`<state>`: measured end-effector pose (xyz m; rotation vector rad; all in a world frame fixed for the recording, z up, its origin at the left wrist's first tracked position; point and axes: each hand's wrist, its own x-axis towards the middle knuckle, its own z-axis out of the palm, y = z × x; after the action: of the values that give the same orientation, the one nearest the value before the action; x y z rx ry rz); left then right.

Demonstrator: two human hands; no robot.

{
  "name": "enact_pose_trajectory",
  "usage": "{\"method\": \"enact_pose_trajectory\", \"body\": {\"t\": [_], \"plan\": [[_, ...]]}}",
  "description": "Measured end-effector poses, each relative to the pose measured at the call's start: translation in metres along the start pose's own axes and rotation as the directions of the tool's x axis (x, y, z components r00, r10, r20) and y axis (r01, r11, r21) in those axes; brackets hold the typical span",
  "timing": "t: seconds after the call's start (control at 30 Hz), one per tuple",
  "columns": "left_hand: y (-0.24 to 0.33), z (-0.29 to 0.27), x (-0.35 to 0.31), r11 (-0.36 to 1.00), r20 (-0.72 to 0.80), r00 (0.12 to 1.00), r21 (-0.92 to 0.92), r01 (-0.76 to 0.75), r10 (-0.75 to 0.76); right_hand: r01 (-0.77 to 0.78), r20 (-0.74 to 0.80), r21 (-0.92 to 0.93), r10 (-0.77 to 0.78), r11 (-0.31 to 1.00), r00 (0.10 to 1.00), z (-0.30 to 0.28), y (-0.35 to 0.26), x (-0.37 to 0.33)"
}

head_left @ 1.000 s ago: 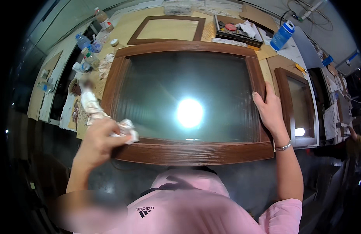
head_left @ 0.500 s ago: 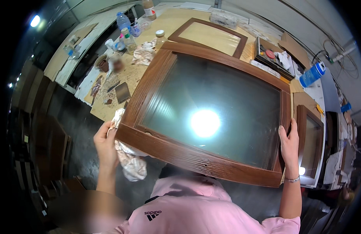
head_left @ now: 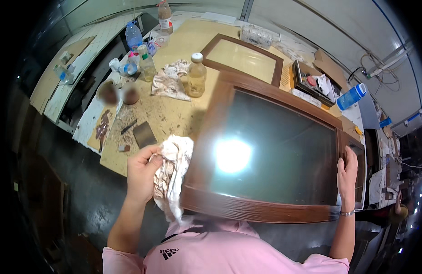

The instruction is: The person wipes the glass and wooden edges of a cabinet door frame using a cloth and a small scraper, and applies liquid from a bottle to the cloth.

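A stained white rag [head_left: 173,171] hangs crumpled from my left hand [head_left: 143,171], its top edge pinched between thumb and fingers. It lies beside the left edge of a large brown wooden-framed glass panel [head_left: 261,212], which is tilted before me and reflects a bright light. My right hand [head_left: 348,178] grips the panel's right edge, thumb toward the glass, some of the hold hidden. A bottle of yellowish liquid with a white cap [head_left: 196,77] stands just beyond the panel's upper left corner.
Another brown frame [head_left: 277,73] lies on the worktable [head_left: 174,121] behind the panel. A blue bottle [head_left: 351,97] and a box of tools [head_left: 313,82] sit at the right. Several bottles, stained cups and a dark flat piece [head_left: 145,134] occupy the left side.
My left hand has come off the panel's left corner and moved right and down in view, taking the rag with it. The panel has turned slightly and shifted right; my right hand stays on it.
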<state>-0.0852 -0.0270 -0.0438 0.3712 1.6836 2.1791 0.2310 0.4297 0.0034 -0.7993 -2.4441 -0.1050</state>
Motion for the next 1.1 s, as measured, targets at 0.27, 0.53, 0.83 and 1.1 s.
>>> {"method": "enact_pose_trajectory", "body": {"t": [0.27,0.53,0.83,1.1], "plan": [[0.001,-0.059,0.076,0.912,0.144,0.978,-0.362,0.196,-0.153,-0.058,0.582,0.661,-0.462,0.748,0.669,-0.001,-0.366,0.092],[-0.001,-0.096,0.101,0.874,0.099,0.981,-0.446,0.194,-0.167,-0.263,0.711,0.630,-0.405,0.731,0.575,0.099,-0.461,0.122],[-0.021,-0.129,0.105,0.815,0.332,0.907,-0.429,0.389,-0.258,-0.491,0.803,0.565,-0.307,0.663,0.511,0.143,-0.460,0.148],[-0.046,-0.127,0.127,0.584,0.274,0.905,-0.694,0.421,-0.326,-0.412,0.718,0.234,0.129,0.880,0.684,0.234,-0.435,0.211]]}}
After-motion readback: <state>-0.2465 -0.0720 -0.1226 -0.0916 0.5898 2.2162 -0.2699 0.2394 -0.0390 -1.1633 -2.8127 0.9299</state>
